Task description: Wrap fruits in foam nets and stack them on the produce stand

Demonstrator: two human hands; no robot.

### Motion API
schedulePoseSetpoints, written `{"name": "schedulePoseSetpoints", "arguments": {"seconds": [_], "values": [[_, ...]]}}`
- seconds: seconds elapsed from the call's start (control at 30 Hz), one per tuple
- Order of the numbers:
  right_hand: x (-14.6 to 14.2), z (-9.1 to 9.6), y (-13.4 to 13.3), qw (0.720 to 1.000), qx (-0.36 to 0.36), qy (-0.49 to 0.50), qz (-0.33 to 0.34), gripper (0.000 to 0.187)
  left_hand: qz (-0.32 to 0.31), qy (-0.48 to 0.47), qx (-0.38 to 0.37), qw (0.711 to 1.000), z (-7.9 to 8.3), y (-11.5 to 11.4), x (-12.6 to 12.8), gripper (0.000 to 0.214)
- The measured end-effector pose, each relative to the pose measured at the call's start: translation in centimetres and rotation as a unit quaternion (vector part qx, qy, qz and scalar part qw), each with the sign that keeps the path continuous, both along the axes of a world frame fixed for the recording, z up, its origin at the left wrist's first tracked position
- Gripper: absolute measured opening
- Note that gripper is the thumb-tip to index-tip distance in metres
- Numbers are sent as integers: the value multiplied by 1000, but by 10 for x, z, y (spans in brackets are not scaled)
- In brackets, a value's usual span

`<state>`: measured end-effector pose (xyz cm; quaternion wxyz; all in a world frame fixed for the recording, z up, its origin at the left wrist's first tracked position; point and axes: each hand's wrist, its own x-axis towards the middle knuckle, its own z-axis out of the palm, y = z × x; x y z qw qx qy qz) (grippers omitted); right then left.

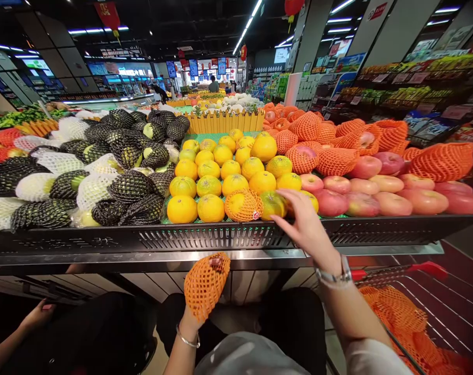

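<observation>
Left hand [190,317] inside orange foam net [206,284]; right hand [305,224] open on stickered orange [273,204], sticker unreadable.

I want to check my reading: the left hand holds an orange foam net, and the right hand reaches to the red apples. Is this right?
Not quite. The head view shows the right hand on a round yellow-green citrus fruit, not the apples. The left hand does hold the orange foam net.

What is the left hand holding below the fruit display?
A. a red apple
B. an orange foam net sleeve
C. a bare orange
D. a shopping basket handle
B: the left hand is inside an orange foam net, while the right hand reaches the oranges.
</observation>
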<state>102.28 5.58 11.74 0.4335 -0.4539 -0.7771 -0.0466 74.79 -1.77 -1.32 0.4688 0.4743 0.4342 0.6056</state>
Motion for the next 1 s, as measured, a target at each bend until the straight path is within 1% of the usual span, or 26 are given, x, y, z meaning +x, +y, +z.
{"name": "schedulePoseSetpoints", "arguments": {"seconds": [0.07, 0.13, 0.17, 0.23, 0.3, 0.37, 0.43, 0.5, 0.53, 0.6, 0.67, 0.7, 0.77, 0.87, 0.93, 1.0], "values": [[7, 15, 21, 991, -40, -125, -17, 62, -41, -73, -31, 996, 2, -10, -3, 32], [9, 23, 36, 971, -69, -227, -40, 69, -39, -99, -40, 993, 5, -20, -1, 35], [9, 25, 40, 962, -76, -257, -50, 69, -29, -102, -37, 994, 7, -24, 0, 37], [9, 27, 44, 955, -74, -282, -49, 64, -14, -95, -22, 995, 12, -29, 4, 41], [12, 28, 43, 959, -60, -276, -21, 58, 1, -80, 3, 997, 18, -30, 6, 47], [16, 28, 39, 970, -48, -239, 11, 54, 19, -62, 23, 998, 22, -28, 7, 48], [23, 27, 36, 986, -32, -161, 32, 55, 40, -47, 32, 998, 23, -25, 6, 46], [31, 25, 33, 998, 4, -48, 26, 59, 51, -33, 43, 997, 22, -22, 6, 47], [34, 24, 33, 999, 29, 13, 10, 63, 52, -29, 50, 997, 22, -21, 7, 48], [40, 23, 32, 989, 77, 125, -24, 70, 42, -25, 63, 997, 21, -18, 9, 50], [41, 24, 30, 973, 109, 200, -31, 71, 30, -28, 70, 997, 21, -15, 13, 51], [39, 25, 29, 968, 120, 217, -26, 70, 23, -31, 72, 997, 21, -15, 15, 51], [31, 27, 24, 971, 124, 202, -14, 67, 14, -32, 73, 997, 21, -14, 19, 51], [12, 25, 20, 990, 96, 97, -15, 62, 14, -11, 73, 997, 18, -15, 24, 54], [0, 19, 20, 996, 77, 24, -29, 57, 14, 9, 74, 997, 15, -16, 26, 57], [-7, 10, 22, 996, 62, -31, -58, 52, 16, 18, 68, 997, 12, -19, 25, 57]]}}
